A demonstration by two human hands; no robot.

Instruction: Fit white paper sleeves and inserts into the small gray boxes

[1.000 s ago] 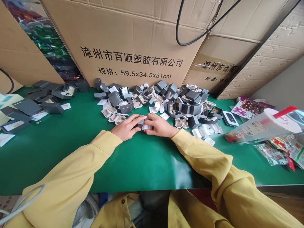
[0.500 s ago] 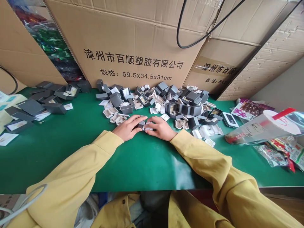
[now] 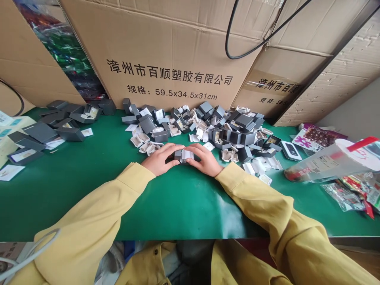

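Both my hands meet over the green tabletop (image 3: 178, 198), just in front of a heap of small boxes. My left hand (image 3: 162, 159) closes around the left side of a small dark grey box (image 3: 178, 154), thumb toward me and fingers over the top. My right hand (image 3: 206, 159) grips a pale grey-white folded insert (image 3: 188, 154) at the box's right side. The insert touches the box, but how far it sits inside is hidden by my fingers.
Behind my hands lies a heap of grey boxes (image 3: 243, 120) with crumpled pale inserts (image 3: 230, 155). More grey boxes (image 3: 41, 133) lie at the left. On the right are a white device (image 3: 291, 150) and a tilted plastic cup (image 3: 317, 164). Large cardboard cartons (image 3: 178, 47) stand behind.
My right fingers have shifted over the pale insert, and more of its face now shows beside the box. My left hand keeps its hold. The whole view has moved slightly.
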